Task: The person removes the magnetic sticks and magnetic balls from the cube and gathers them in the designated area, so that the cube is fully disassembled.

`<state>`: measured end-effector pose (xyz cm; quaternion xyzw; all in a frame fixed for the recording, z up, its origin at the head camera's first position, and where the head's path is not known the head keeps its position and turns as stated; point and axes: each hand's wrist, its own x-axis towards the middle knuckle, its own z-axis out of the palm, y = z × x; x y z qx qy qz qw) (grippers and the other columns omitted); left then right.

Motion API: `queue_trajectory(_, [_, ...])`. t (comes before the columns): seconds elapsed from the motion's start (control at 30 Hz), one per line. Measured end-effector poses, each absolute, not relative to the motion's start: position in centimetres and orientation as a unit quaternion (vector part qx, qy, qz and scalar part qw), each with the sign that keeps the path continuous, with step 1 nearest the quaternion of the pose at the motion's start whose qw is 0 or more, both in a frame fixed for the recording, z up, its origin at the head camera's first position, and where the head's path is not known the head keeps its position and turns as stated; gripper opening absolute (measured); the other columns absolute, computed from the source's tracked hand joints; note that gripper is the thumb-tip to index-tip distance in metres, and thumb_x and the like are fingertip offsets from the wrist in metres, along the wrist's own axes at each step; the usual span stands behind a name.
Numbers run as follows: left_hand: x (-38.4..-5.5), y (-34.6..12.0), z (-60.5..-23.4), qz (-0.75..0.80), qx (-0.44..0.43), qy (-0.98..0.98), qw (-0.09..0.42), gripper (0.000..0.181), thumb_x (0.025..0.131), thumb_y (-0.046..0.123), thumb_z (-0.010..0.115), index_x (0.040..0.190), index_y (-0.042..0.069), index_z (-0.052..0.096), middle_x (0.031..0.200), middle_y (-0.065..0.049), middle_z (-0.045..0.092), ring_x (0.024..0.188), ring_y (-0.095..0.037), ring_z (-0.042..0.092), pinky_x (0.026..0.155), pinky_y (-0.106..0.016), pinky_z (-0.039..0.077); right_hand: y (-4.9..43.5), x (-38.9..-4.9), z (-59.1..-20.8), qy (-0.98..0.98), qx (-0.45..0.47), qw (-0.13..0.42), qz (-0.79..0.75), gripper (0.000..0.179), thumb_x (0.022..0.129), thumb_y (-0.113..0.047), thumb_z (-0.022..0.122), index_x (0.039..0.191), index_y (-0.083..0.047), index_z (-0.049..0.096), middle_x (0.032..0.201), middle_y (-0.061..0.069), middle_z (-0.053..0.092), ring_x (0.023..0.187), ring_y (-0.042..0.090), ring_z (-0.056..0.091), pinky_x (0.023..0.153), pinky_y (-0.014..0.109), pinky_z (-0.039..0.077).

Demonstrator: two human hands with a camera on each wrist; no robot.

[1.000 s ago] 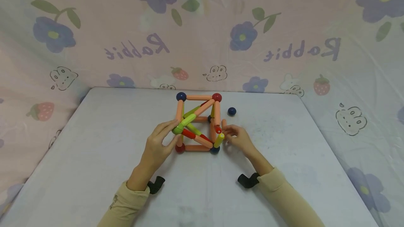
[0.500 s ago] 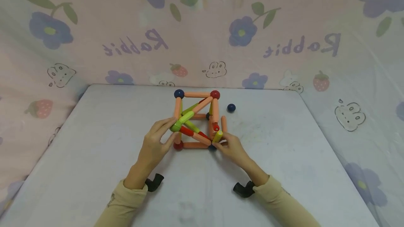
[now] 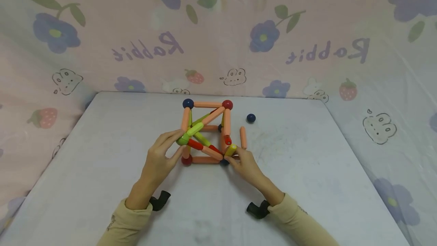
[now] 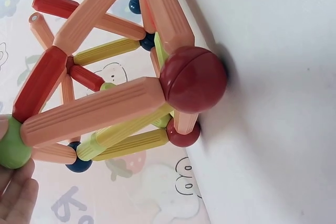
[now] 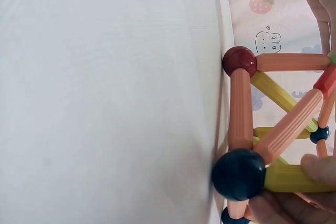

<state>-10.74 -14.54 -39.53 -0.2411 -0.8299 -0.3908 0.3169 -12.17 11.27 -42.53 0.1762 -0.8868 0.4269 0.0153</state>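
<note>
**Left hand [image 3: 158, 158] and right hand [image 3: 247, 166] grip boxy ball-and-stick frame [image 3: 206, 160]**

It stands on the white bench [image 3: 317, 170]. The left pinches a glossy lime-green ball [image 4: 14, 145]; the right pinches a ribbed yellow stick [image 5: 289, 178] rising from a glossy navy ball [image 5: 239, 174]. A salmon stick [image 3: 243, 137] lies loose nearby. "Rabbit", mirrored, reads twice on the pink floral backdrop [image 3: 218, 22].

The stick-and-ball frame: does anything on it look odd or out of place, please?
Yes, its near right upper corner: the yellow stick and red stick end there with no ball joining them, whereas the other three upper corners have balls. I see no damage.
</note>
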Motion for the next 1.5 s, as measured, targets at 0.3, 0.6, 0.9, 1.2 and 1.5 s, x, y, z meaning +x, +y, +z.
queue_trajectory(0.3, [-10.9, -14.5, -39.8, -0.389, -0.249, -0.820, 0.337, 0.052, 0.068, -0.011, 0.080, 0.118, -0.005, 0.065, 0.115, -0.019, 0.067, 0.104, -0.032, 0.065, 0.103, 0.000, 0.035, 11.6, -12.0, -42.8, -0.887, 0.153, 0.029, 0.435, 0.012, 0.090, -0.003, 0.064, 0.098, 0.004, 0.061, 0.094, 0.018, 0.071, 0.093, 0.031, 0.069, 0.076, 0.033, 0.061])
queue_trajectory(0.6, [-10.9, -14.5, -39.9, -0.394, -0.247, -0.821, 0.331, 0.053, 0.067, -0.010, 0.080, 0.117, -0.006, 0.065, 0.115, -0.021, 0.066, 0.105, -0.032, 0.063, 0.104, 0.000, 0.035, 12.7, -12.8, -42.8, -0.872, 0.122, -0.001, 0.475, 0.017, 0.092, -0.003, 0.061, 0.105, 0.009, 0.060, 0.099, 0.025, 0.071, 0.093, 0.034, 0.071, 0.076, 0.032, 0.062])
queue_trajectory(0.9, [-10.9, -14.4, -40.0, -0.390, -0.248, -0.819, 0.339, 0.054, 0.066, -0.011, 0.081, 0.117, -0.006, 0.065, 0.115, -0.021, 0.067, 0.104, -0.032, 0.065, 0.104, -0.001, 0.036, 14.2, -13.5, -42.5, -0.871, 0.096, -0.036, 0.481, 0.032, 0.093, -0.005, 0.060, 0.120, 0.009, 0.050, 0.101, 0.030, 0.069, 0.081, 0.034, 0.071, 0.058, 0.027, 0.061])
queue_trajectory(1.2, [-10.8, -14.4, -39.8, -0.387, -0.245, -0.822, 0.337, 0.051, 0.068, -0.010, 0.080, 0.117, -0.005, 0.065, 0.115, -0.019, 0.067, 0.105, -0.031, 0.065, 0.104, -0.001, 0.036, 16.3, -14.9, -42.4, -0.879, 0.060, -0.040, 0.472, 0.039, 0.093, -0.007, 0.061, 0.123, 0.007, 0.041, 0.091, 0.029, 0.069, 0.057, 0.026, 0.068, 0.054, 0.033, 0.059])
queue_trajectory(1.5, [-10.9, -14.3, -39.9, -0.387, -0.248, -0.816, 0.349, 0.053, 0.067, -0.012, 0.080, 0.117, -0.004, 0.066, 0.114, -0.018, 0.068, 0.103, -0.031, 0.066, 0.103, -0.001, 0.036, 17.6, -16.5, -42.9, -0.877, 0.009, -0.070, 0.476, 0.037, 0.095, -0.010, 0.058, 0.125, 0.009, 0.045, 0.102, 0.025, 0.056, 0.061, 0.014, 0.063, 0.054, 0.029, 0.059])
